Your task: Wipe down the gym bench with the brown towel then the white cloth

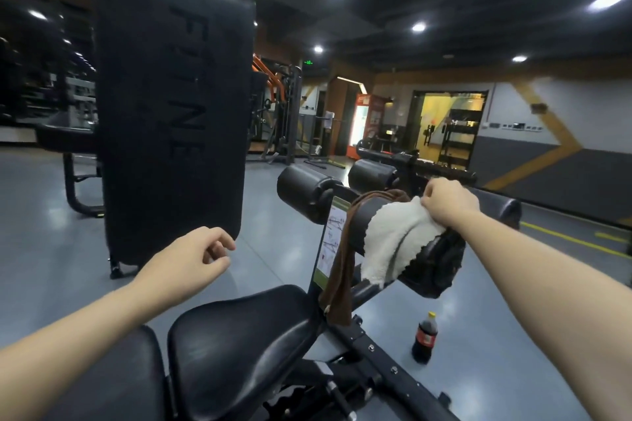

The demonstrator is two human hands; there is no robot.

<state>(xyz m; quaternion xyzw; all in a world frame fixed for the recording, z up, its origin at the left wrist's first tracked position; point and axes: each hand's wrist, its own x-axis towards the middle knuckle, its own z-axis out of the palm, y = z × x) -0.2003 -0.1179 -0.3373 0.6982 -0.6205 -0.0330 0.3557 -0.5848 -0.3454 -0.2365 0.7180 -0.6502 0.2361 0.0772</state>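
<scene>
The black gym bench seat [239, 335] lies low in the middle of the view. Its leg roller pad [434, 267] stands beyond, to the right. A brown towel [342, 270] hangs draped over that roller's left side. The fluffy white cloth [393, 236] lies over the roller beside it. My right hand [448, 200] pinches the white cloth's upper edge. My left hand [191, 260] hovers in the air left of the bench, fingers loosely curled, holding nothing.
A tall black upright pad [171, 96] marked FITNE stands at the left. A cola bottle [425, 338] with a yellow cap stands on the grey floor right of the bench frame. Other roller pads [307, 191] and gym machines lie farther back.
</scene>
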